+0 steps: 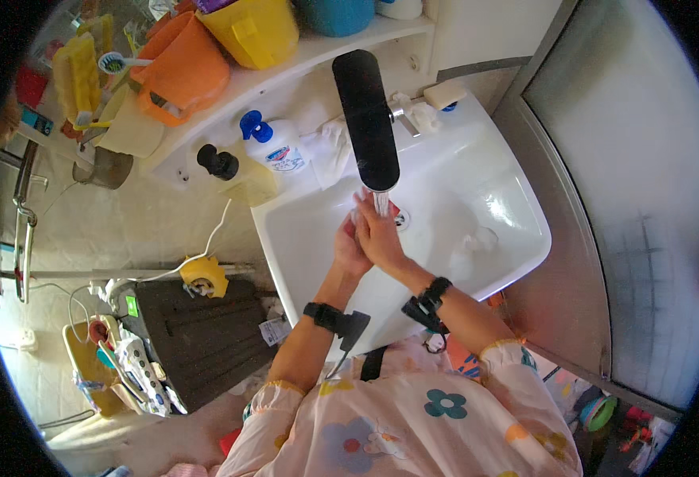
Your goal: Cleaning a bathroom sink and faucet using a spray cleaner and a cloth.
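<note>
Water runs from the black tap [365, 119] in a thin stream [381, 202] onto my hands over the white washbasin [453, 274]. My right hand [381, 236] lies across my left hand, its fingers stretched forward under the stream. Palm turned inward, my left hand [351, 248] presses against it from the left, and its fingers are largely covered. A whitish patch between the hands is too small to name. Just beyond my right hand is the drain [401, 219], with something red beside it. Black straps with devices sit on both wrists.
On the left rim stand a white pump bottle [284, 149] with a blue top and a dark-capped bottle [221, 163]. A soap bar [445, 95] rests at the back right corner. Orange and yellow buckets [256, 33] line the shelf. A frosted glass panel [628, 183] rises on the right.
</note>
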Tool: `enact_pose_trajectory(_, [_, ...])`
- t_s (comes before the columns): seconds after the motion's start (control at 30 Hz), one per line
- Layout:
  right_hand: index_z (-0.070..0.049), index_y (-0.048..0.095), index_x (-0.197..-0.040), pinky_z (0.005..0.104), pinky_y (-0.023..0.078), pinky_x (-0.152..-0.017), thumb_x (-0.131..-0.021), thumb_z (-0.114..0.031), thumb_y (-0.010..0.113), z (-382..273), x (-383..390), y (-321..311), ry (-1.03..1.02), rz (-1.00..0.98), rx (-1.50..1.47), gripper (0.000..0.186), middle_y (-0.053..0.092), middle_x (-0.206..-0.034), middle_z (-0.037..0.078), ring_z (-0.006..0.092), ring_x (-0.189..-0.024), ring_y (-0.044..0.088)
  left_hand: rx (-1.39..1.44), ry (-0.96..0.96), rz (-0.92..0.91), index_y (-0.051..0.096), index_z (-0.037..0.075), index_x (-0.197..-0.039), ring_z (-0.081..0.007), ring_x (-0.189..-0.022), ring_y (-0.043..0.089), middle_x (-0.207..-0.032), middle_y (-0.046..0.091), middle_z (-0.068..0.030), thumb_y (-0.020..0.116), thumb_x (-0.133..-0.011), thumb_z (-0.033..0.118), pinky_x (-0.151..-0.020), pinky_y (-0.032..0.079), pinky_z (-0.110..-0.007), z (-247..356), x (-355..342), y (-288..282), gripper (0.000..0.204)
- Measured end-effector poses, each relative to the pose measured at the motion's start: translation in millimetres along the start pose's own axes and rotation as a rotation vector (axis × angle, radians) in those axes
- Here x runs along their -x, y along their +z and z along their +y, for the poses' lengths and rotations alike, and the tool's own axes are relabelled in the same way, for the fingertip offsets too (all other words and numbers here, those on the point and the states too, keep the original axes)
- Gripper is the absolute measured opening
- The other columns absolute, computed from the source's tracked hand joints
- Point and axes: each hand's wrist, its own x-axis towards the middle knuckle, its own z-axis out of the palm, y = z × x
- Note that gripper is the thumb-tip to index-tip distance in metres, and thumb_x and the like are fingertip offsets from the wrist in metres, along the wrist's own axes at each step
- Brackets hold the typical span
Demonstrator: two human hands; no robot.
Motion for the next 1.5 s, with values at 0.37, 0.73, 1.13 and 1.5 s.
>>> enact_pose_trajectory(0.37, [0.001,0.04,-0.122,0.0473,0.022,-0.1,-0.078,-0.008,0.049,-11.8,8.1,2.2,-0.117,0.087,-0.024,0.046,0.028,-0.132,0.024,0.0369,-0.123,0.026,-0.055,0.168,0.073,0.035,0.003,-0.125,-0.0267,-0.11,0.044,-0.123,0.045,-0.0077,0.029,-0.09,0.024,-0.097,0.034,-0.039,-10.4,1.7,-8.6,0.041])
enact_pose_trajectory(0.73, [0.007,0.037,-0.121,0.0374,0.027,-0.099,-0.088,-0.027,0.043,-8.6,7.9,-12.0,0.281,-0.052,-0.542,0.048,0.034,-0.128,0.027,0.0386,-0.123,0.028,-0.309,0.108,0.376,0.047,0.011,-0.108,-0.0156,-0.085,0.05,-0.094,0.052,-0.0014,0.035,-0.092,0.031,-0.073,0.044,-0.031,-8.3,-8.0,22.2,0.028])
enact_pose_trajectory(1.13, [0.002,0.057,-0.09,0.0213,0.036,-0.049,-0.086,-0.017,0.052,-6.3,9.6,-69.2,0.432,0.001,-0.801,0.02,0.053,-0.068,-0.001,0.005,-0.055,0.044,-0.796,0.193,0.454,0.045,0.005,-0.11,-0.0183,-0.091,0.054,-0.099,0.056,-0.0062,0.057,-0.079,0.022,-0.083,0.043,-0.034,12.8,-17.5,-10.9,0.037])
enact_pose_trajectory(1.5, [0.001,0.059,-0.091,0.0271,0.044,-0.062,-0.081,-0.012,0.055,18.8,-20.3,-98.8,0.368,-0.276,-0.221,0.016,0.061,-0.082,0.009,0.013,-0.069,0.055,-0.439,-0.275,0.32,0.042,0.0,-0.121,-0.0252,-0.105,0.051,-0.115,0.052,-0.014,0.042,-0.089,0.033,-0.091,0.041,-0.038,35.6,9.1,26.1,0.045])
